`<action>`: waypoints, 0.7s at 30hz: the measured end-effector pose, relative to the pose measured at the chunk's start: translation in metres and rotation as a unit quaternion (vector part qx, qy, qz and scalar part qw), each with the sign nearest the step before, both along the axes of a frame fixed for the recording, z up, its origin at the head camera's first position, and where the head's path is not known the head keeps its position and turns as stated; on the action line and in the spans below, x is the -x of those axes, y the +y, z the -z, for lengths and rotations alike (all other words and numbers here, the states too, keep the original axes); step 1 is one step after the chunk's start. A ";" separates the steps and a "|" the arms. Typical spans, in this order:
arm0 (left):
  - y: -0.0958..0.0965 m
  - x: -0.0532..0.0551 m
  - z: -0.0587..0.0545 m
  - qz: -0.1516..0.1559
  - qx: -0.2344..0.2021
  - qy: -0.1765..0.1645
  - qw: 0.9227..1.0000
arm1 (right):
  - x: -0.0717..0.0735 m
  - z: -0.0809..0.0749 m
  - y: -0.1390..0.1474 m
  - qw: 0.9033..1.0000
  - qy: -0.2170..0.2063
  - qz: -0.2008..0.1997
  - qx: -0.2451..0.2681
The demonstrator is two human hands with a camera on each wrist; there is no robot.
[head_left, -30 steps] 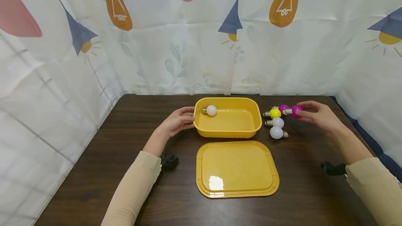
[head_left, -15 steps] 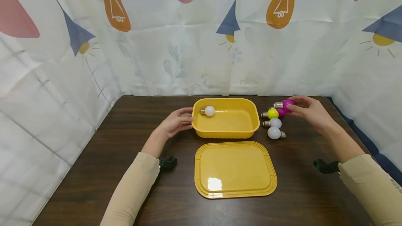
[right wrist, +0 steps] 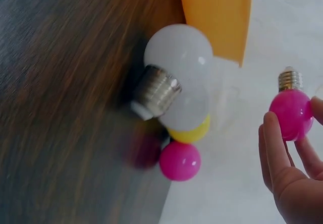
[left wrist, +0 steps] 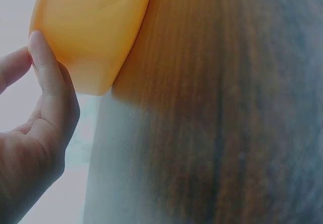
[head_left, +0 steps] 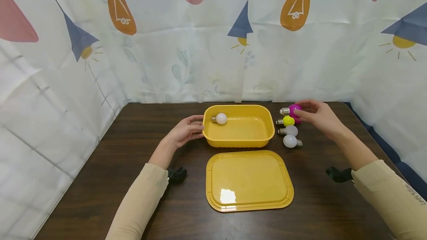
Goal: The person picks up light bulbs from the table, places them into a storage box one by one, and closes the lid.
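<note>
My right hand (head_left: 321,117) pinches a magenta light bulb (right wrist: 291,114) by its round part between thumb and fingers. Its metal screw base points left in the head view. Beneath the hand lie a second magenta bulb (right wrist: 180,161), partly hidden in the head view, a yellow bulb (head_left: 288,121) and two white bulbs, the nearer one (head_left: 290,141) with its base to the right. The fingertips of my left hand (head_left: 186,130) touch the left rim of a yellow rectangular container (head_left: 238,143). Inside it a white bulb (head_left: 221,118) lies near the left end.
A flat yellow lid (head_left: 249,180) lies in front of the container on the dark wooden table (head_left: 156,206). A printed curtain (head_left: 150,62) hangs along the table's back and left side.
My right hand has carried the magenta bulb left, from the right of the bulb group to over its back part. The left hand stays at the container's rim. The view has shifted slightly.
</note>
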State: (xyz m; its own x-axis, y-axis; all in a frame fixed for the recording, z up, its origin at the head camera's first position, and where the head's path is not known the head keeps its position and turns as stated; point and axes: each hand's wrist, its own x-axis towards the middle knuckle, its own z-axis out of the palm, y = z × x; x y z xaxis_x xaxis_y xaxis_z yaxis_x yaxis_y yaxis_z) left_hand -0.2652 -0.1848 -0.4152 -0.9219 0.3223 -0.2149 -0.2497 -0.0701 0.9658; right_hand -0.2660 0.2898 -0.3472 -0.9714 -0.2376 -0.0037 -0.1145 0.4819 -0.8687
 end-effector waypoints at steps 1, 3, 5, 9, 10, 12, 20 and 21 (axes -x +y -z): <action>0.000 0.000 0.000 0.000 0.000 0.002 1.000 | 0.000 -0.001 -0.002 1.000 0.002 -0.001 -0.006; 0.000 0.000 -0.001 0.002 0.001 0.003 1.000 | 0.000 -0.004 -0.008 1.000 0.003 -0.005 -0.017; 0.000 0.000 -0.001 0.002 0.001 0.002 1.000 | 0.001 -0.006 -0.014 1.000 0.002 -0.011 -0.019; 0.001 0.001 -0.001 0.002 0.000 0.000 1.000 | 0.002 -0.008 -0.026 1.000 -0.005 -0.023 -0.006; 0.001 0.001 -0.001 0.001 0.000 -0.001 1.000 | 0.003 -0.008 -0.029 1.000 -0.007 -0.025 -0.003; 0.002 0.001 -0.001 0.001 -0.001 -0.001 1.000 | 0.004 -0.007 -0.034 0.999 -0.009 -0.031 -0.002; 0.002 0.000 -0.002 0.000 -0.004 -0.007 1.000 | 0.009 -0.004 -0.055 0.998 -0.012 -0.055 0.020; 0.002 0.000 -0.002 0.000 -0.004 -0.008 1.000 | 0.010 -0.004 -0.057 0.998 -0.013 -0.056 0.024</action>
State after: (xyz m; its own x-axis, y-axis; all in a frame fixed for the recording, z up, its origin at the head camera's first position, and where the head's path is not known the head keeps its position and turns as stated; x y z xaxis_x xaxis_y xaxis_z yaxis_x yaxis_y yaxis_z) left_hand -0.2655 -0.1832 -0.4135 -0.9187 0.3232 -0.2268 -0.2645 -0.0775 0.9613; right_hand -0.2760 0.2326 -0.3436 -0.9383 -0.3454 -0.0147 -0.1425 0.4252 -0.8938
